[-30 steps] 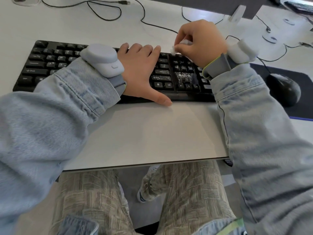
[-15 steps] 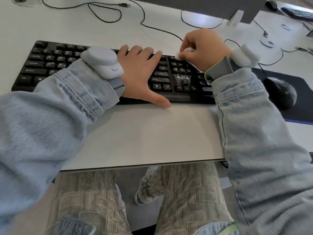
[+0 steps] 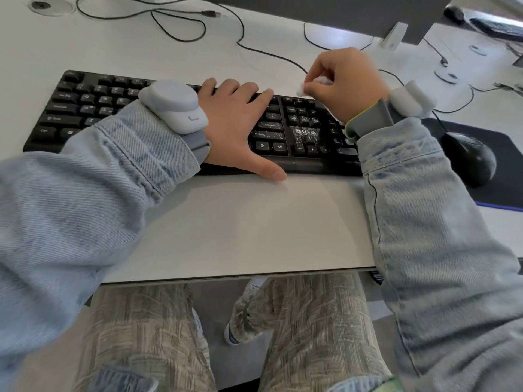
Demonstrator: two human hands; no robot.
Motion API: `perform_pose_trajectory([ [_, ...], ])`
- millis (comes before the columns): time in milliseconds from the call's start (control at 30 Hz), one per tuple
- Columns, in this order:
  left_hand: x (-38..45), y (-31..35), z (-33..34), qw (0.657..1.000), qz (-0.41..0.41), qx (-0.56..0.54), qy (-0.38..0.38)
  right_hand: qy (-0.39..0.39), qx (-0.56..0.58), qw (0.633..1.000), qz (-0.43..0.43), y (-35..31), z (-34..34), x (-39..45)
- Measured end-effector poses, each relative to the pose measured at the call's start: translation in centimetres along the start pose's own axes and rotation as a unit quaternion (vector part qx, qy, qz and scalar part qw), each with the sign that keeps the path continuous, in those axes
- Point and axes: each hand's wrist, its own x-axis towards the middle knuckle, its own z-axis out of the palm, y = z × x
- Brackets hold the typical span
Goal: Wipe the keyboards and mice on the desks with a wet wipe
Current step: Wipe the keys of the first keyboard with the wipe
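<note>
Right hand: the right hand (image 3: 349,83) hovers over the keyboard's far right corner, fingers curled in and pinching a small white wet wipe (image 3: 315,82) at the fingertips.
Left hand: the left hand (image 3: 236,123) lies flat on the middle of the keyboard (image 3: 85,108), fingers straight and spread across the keys, thumb stretched along the front edge down onto the desk. It holds nothing, just presses.
Wrists: a pale grey device (image 3: 172,106) is strapped to the left wrist and a whitish one (image 3: 411,99) to the right; light denim sleeves cover both forearms.
Keyboard: black, lying across the desk, its right-hand keys speckled white around the arrow block.
Mouse: a black mouse (image 3: 469,157) sits just right of the keyboard on a dark mouse pad (image 3: 506,165), untouched by either hand.
Desk: a white desk (image 3: 240,222), with black cables (image 3: 181,26) looping across the far side and a monitor's foot (image 3: 392,35) behind the right hand.
Room: below the desk edge, patterned trousers and a shoe over a grey floor; another desk with a second keyboard (image 3: 498,25) shows at top right.
</note>
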Motion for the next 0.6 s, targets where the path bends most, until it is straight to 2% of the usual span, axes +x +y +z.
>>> perform_pose_trajectory([
  [100, 0.0, 0.0, 0.1, 1.000, 0.001, 0.002, 0.003, -0.033, -0.029, 0.999, -0.007, 0.1, 0.0, 0.0],
  [267, 0.1, -0.2, 0.1, 1.000, 0.004, 0.005, 0.002, 0.004, -0.044, 0.999, 0.017, 0.9, -0.6, -0.3],
  [367, 0.2, -0.2, 0.2, 1.000, 0.004, 0.009, 0.003, -0.025, -0.059, 0.998, 0.012, 0.7, -0.7, -0.4],
  [433, 0.2, -0.2, 0.2, 1.000, 0.005, 0.009, 0.003, -0.016, -0.073, 0.997, 0.020, 1.1, -0.8, -0.4],
  [533, 0.2, -0.3, 0.2, 1.000, 0.005, 0.010, 0.007, 0.017, -0.040, 0.999, 0.018, 1.0, -0.9, -0.3],
  [600, 0.1, -0.2, 0.2, 1.000, 0.004, 0.011, 0.006, 0.006, 0.003, 1.000, -0.016, -0.3, -0.6, -0.5],
])
